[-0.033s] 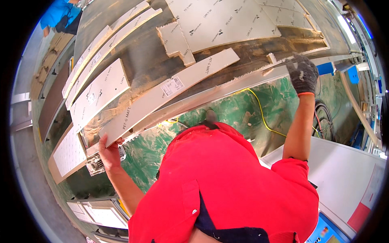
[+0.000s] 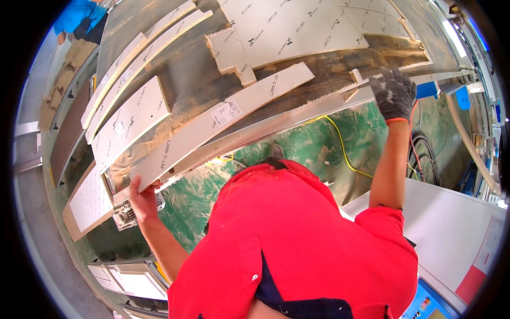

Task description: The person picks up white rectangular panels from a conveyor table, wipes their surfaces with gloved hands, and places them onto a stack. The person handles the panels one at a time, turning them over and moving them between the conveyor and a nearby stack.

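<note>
A long white panel (image 2: 223, 114) with a paper label lies slantwise on the dark worn table (image 2: 191, 74). My bare left hand (image 2: 141, 195) grips its near left end at the table's corner. My right hand (image 2: 394, 95), in a dark grey glove, is closed on the right end of a thin pale strip (image 2: 297, 116) that runs along the table's front edge, just below the panel. A small jagged offcut (image 2: 351, 80) sits beside the glove. My red shirt hides the floor directly below me.
More white panels (image 2: 130, 119) lie at the left and a large white sheet (image 2: 297, 26) at the back. A yellow cable (image 2: 345, 154) and a black cable coil (image 2: 422, 151) lie on the green floor. A white cabinet (image 2: 457, 223) stands at the right. A person in blue (image 2: 79, 18) is far left.
</note>
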Demonstrator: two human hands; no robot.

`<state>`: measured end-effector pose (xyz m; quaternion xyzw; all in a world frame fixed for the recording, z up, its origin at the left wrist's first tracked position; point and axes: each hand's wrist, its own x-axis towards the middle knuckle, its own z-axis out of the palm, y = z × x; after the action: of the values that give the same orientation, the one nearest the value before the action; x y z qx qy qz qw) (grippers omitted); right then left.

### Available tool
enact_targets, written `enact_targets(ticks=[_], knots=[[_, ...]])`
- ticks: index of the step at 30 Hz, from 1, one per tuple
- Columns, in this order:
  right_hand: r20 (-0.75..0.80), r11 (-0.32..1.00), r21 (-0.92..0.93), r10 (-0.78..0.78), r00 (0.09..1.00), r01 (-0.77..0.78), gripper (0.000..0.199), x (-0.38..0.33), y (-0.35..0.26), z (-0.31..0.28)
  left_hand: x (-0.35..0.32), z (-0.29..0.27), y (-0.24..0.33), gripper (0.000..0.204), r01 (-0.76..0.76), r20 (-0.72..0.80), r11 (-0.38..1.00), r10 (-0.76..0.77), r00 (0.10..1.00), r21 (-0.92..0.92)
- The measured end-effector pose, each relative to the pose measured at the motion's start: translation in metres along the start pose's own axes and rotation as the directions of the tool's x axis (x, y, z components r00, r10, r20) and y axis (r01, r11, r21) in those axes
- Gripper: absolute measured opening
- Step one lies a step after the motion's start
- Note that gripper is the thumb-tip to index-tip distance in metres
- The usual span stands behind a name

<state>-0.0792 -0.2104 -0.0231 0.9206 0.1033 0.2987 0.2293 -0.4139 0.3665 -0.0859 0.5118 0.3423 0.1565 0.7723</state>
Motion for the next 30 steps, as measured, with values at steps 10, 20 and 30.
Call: enact_targets(ticks=[10,20,30], knots=[[-0.331,0.500,0.771,-0.216,0.919,0.395,0.034,0.060,-0.231,0.049,0.005,-0.002,0.007,0.037,0.037,0.033,0.999,-0.037,0.999,0.002],[-0.547,0.017,0.806,-0.359,0.756,0.592,0.047,0.020,-0.334,-0.114,-0.002,0.009,0.027,0.037,0.027,0.009,0.999,-0.028,1.000,0.040],[-0.009,0.559,0.795,-0.379,0.925,0.237,0.051,0.039,-0.170,0.045,-0.007,-0.004,0.009,0.034,0.027,-0.041,1.000,-0.027,0.999,-0.002]])
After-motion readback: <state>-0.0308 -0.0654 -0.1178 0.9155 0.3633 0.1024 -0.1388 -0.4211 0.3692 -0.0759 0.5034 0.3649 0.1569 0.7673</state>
